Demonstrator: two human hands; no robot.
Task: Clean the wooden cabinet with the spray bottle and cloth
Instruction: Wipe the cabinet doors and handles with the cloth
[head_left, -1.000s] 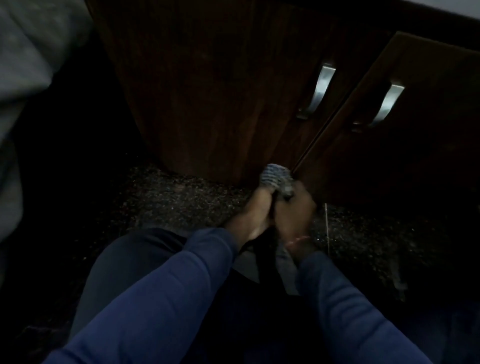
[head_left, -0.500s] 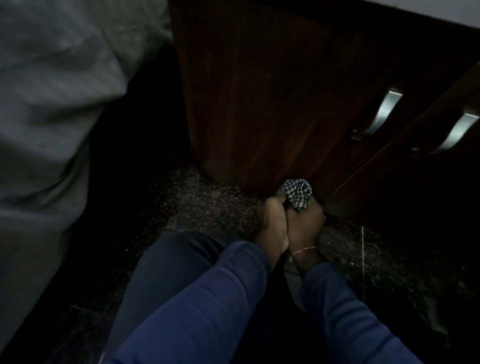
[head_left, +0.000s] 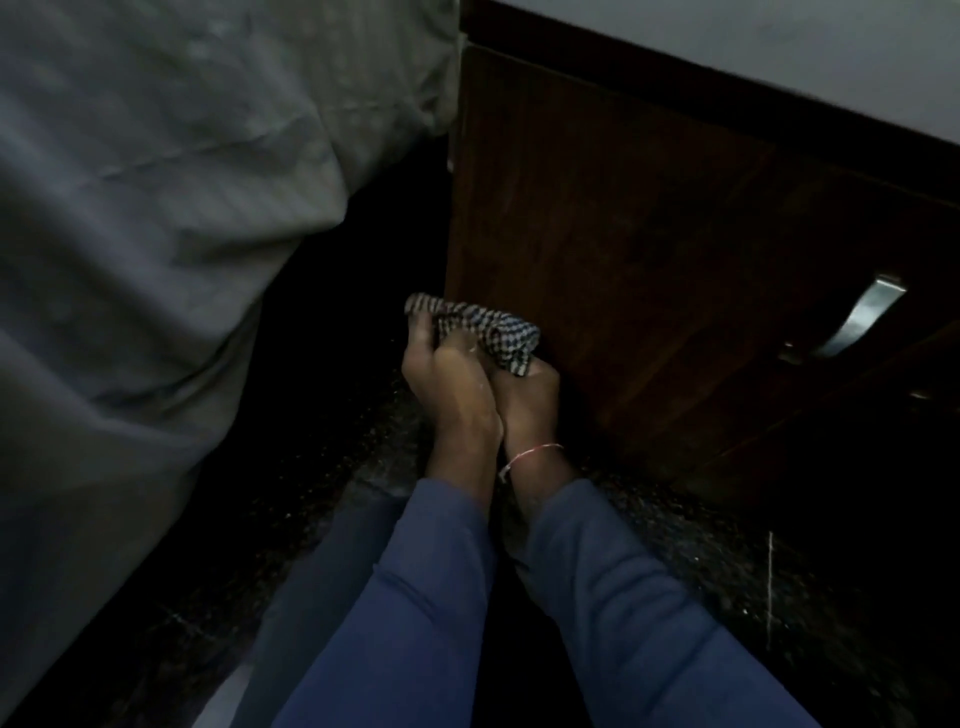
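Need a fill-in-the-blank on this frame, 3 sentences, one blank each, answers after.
1. Both the left hand and the right hand grip the checkered ____.
2. The cloth is bunched near the lower left edge of the wooden ____.
3. The metal handle sits to the ____ of the hands in the picture.

Missing words: cloth; cabinet; right
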